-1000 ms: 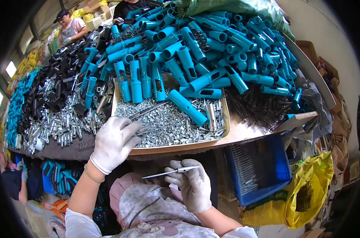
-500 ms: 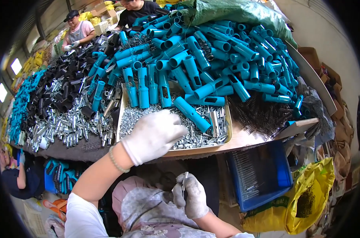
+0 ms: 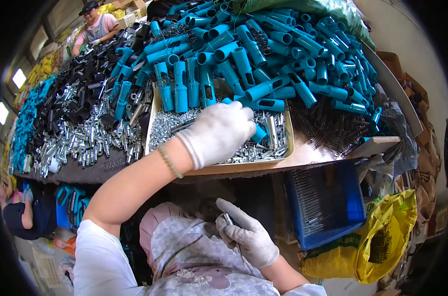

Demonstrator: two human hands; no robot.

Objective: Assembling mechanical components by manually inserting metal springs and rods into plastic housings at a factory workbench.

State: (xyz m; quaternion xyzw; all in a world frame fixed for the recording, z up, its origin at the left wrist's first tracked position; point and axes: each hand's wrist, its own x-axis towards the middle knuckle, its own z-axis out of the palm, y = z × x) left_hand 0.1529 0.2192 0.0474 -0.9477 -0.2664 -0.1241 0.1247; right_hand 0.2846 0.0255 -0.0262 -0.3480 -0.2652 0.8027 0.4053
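Observation:
My left hand [image 3: 221, 132], in a white glove, reaches over a cream tray [image 3: 289, 140] of small metal parts. Its fingers curl over a slotted teal tube [image 3: 259, 134], whose ends show on either side of the glove; the fingertips are partly hidden. Lower down, in front of my apron, my right hand [image 3: 251, 234] is gloved too and closed round a slim metal rod [image 3: 228, 218]. The rod's shiny upper end sticks up by the thumb, and a thinner length comes out below the palm. An upright silver sleeve [image 3: 272, 132] stands among the tray's parts.
Teal tubes [image 3: 303, 44] are heaped behind the tray. Black springs [image 3: 327, 130] lie to its right, black and silver fittings [image 3: 88, 138] to its left. A blue bin [image 3: 340, 207] and a yellow sack [image 3: 387, 246] sit below at right. A co-worker [image 3: 98, 27] is across the table.
My left hand has moved right and onto the teal tube in the tray. My right hand has turned, tilting the rod. The view has shifted slightly.

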